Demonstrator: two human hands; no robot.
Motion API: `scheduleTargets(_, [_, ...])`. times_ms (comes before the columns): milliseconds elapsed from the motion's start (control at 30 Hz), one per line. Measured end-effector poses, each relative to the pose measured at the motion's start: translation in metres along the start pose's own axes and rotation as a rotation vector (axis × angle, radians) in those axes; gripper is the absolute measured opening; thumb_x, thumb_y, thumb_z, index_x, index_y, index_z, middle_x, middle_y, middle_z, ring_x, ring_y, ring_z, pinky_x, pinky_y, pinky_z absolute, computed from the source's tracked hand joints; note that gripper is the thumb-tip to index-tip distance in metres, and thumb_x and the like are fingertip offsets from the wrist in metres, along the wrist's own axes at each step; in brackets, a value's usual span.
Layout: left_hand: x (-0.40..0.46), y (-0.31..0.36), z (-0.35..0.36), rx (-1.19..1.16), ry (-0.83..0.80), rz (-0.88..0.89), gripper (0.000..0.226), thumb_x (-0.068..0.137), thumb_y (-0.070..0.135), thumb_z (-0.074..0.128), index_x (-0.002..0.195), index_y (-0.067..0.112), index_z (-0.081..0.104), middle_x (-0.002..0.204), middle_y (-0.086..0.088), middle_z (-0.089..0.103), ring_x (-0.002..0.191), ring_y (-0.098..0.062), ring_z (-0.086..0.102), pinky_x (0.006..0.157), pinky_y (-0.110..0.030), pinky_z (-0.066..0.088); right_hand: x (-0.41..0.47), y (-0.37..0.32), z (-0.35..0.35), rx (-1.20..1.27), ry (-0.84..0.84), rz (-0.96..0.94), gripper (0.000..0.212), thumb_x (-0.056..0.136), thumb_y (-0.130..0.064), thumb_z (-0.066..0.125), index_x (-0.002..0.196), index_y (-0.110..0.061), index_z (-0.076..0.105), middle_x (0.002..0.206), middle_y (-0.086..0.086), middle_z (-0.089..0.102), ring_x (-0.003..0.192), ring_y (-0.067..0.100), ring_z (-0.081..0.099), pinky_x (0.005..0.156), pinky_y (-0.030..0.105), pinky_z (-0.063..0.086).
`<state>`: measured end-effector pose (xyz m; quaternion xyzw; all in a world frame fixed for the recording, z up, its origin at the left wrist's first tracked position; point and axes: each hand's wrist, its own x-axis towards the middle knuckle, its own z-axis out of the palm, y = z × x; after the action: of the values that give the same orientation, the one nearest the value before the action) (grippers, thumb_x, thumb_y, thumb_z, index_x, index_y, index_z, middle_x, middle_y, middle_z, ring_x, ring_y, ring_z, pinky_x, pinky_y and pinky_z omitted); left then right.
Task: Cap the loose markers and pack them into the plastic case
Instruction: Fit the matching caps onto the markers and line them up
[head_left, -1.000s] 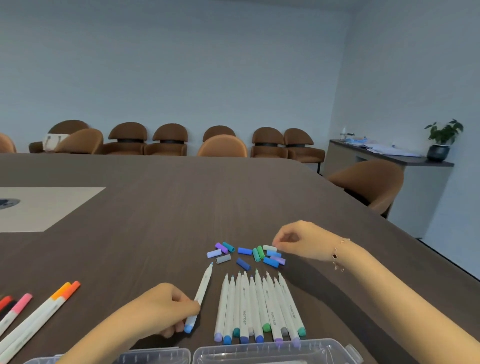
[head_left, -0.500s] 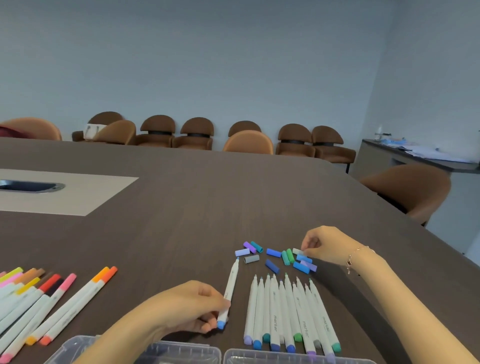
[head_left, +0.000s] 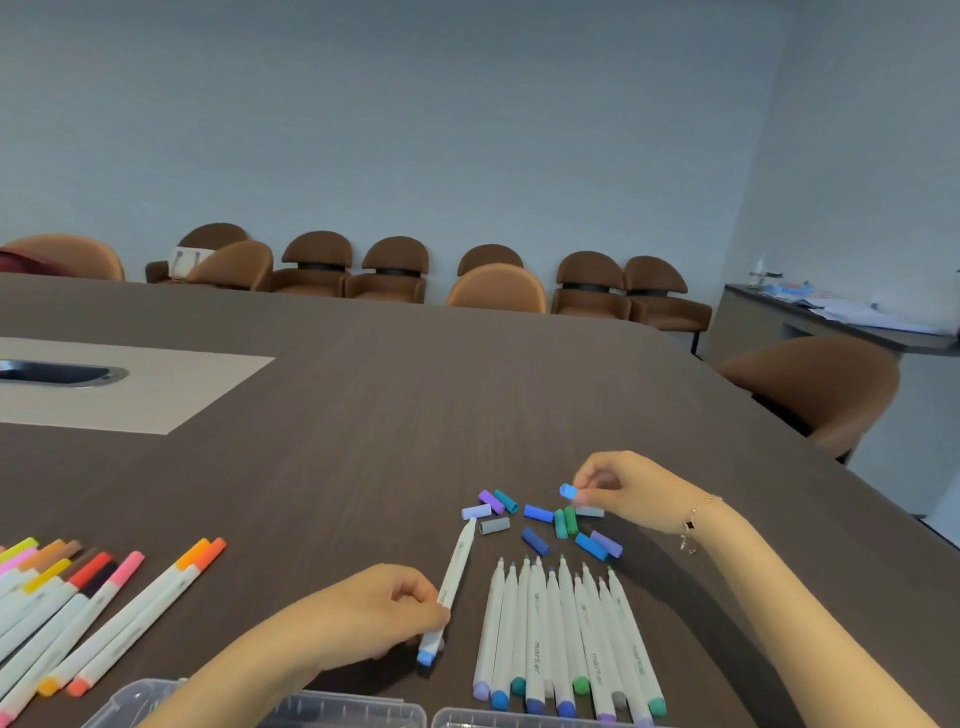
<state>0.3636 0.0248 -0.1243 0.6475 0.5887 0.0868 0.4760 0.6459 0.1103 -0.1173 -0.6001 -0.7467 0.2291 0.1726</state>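
At the near edge of the dark wooden table (head_left: 363, 395), the clear plastic case (head_left: 332, 712) lay open, only its rims showing at the bottom of the view. Just beyond it, the left hand (head_left: 363, 613) pinched a white marker with a blue end (head_left: 449, 592) low on its barrel, fingers curled closed around it; the marker lay slanted on the table, its uncapped tip pointing away toward the caps. To the right of it, a row of uncapped markers (head_left: 566, 639) lay side by side, touching, tips pointing away and coloured ends toward the case. Far to the left, a fan of capped markers (head_left: 98, 608) in orange, pink, red and yellow rested on the table.

Beyond the row sat a scatter of loose caps (head_left: 540, 519) in purple, teal, blue, green and grey. Above their right side, the right hand (head_left: 628, 488), a thin bracelet (head_left: 693, 522) at its wrist, held a blue cap (head_left: 568, 491) between thumb and fingertips, lifted clear of the table, the other fingers folded in.

Farther off, a pale inset panel (head_left: 156, 389) sat in the tabletop, brown chairs (head_left: 395, 270) lined the wall, and a sideboard (head_left: 810, 322) stood at the right.
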Motion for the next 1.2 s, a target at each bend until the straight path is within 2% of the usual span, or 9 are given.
scheduleTargets(67, [-0.002,0.002,0.001,0.032,-0.011,0.041,0.012,0.093,0.034,0.053,0.089,0.025,0.061,0.078,0.011,0.068,0.065,-0.003,0.052,0.061,-0.012,0.038,-0.009,-0.017,-0.004,0.167,-0.043,-0.109,0.005,0.090,-0.026,0.060,0.094,-0.024,0.063,0.095,-0.010,0.069,0.090,0.005,0.065,0.078,0.014,0.048])
scheduleTargets(133, [-0.006,0.003,0.002,0.026,-0.043,0.077,0.010,0.094,0.030,0.054,0.089,0.023,0.061,0.061,0.017,0.063,0.055,0.000,0.052,0.059,-0.010,0.038,-0.015,-0.029,-0.003,0.273,-0.079,-0.187,0.008,0.092,-0.025,0.057,0.095,-0.025,0.065,0.099,-0.010,0.067,0.092,0.006,0.065,0.075,0.016,0.051])
scheduleTargets(200, [-0.006,0.004,0.002,0.013,-0.082,0.120,0.010,0.093,0.029,0.056,0.096,0.021,0.062,0.066,0.016,0.066,0.054,0.000,0.052,0.062,-0.013,0.041,-0.018,-0.037,0.001,0.323,-0.109,-0.229,0.013,0.094,-0.023,0.052,0.096,-0.026,0.065,0.102,-0.012,0.064,0.090,0.005,0.065,0.071,0.016,0.053])
scheduleTargets(367, [-0.009,0.006,0.003,0.017,-0.104,0.179,0.008,0.092,0.030,0.058,0.095,0.023,0.061,0.075,0.014,0.070,0.056,-0.002,0.053,0.067,-0.012,0.045,-0.019,-0.039,0.013,0.322,-0.167,-0.273,0.021,0.098,-0.021,0.045,0.096,-0.031,0.064,0.097,-0.023,0.062,0.095,0.002,0.061,0.073,0.016,0.052])
scheduleTargets(500, [-0.007,0.005,0.003,0.030,-0.090,0.176,0.007,0.092,0.031,0.057,0.093,0.024,0.061,0.073,0.015,0.069,0.054,-0.002,0.052,0.066,-0.011,0.045,-0.016,-0.041,0.020,0.325,-0.189,-0.298,0.019,0.097,-0.022,0.047,0.099,-0.029,0.064,0.105,-0.015,0.062,0.100,0.014,0.061,0.080,0.022,0.054])
scheduleTargets(667, [-0.006,0.002,0.002,0.039,-0.080,0.181,0.010,0.093,0.031,0.056,0.096,0.023,0.061,0.075,0.014,0.069,0.053,0.000,0.052,0.065,-0.011,0.046,-0.016,-0.040,0.022,0.348,-0.156,-0.279,0.017,0.097,-0.022,0.047,0.095,-0.029,0.062,0.098,-0.016,0.063,0.098,0.019,0.061,0.080,0.025,0.054])
scheduleTargets(833, [-0.004,0.001,0.003,0.009,-0.080,0.174,0.013,0.093,0.031,0.056,0.098,0.021,0.062,0.078,0.010,0.069,0.055,-0.003,0.051,0.064,-0.013,0.045,-0.017,-0.041,0.025,0.346,-0.189,-0.280,0.017,0.095,-0.022,0.051,0.095,-0.031,0.065,0.097,-0.019,0.065,0.093,0.010,0.062,0.079,0.023,0.054])
scheduleTargets(1033, [0.000,0.000,0.009,-0.007,0.052,0.220,0.026,0.095,0.039,0.047,0.094,0.026,0.070,0.070,0.008,0.053,0.057,-0.007,0.043,0.055,-0.012,0.037,-0.018,-0.048,0.027,0.354,-0.211,-0.304,0.017,0.095,-0.020,0.051,0.098,-0.024,0.068,0.082,-0.024,0.066,0.075,0.003,0.061,0.071,0.015,0.051])
scheduleTargets(1200, [0.006,-0.001,0.016,0.048,0.178,0.239,0.030,0.097,0.039,0.041,0.075,0.031,0.058,0.075,0.008,0.054,0.069,-0.008,0.049,0.067,-0.016,0.043,-0.017,-0.050,0.030,0.382,-0.142,-0.335,0.017,0.094,-0.019,0.053,0.095,-0.024,0.069,0.078,-0.015,0.066,0.073,0.001,0.061,0.066,0.011,0.048])
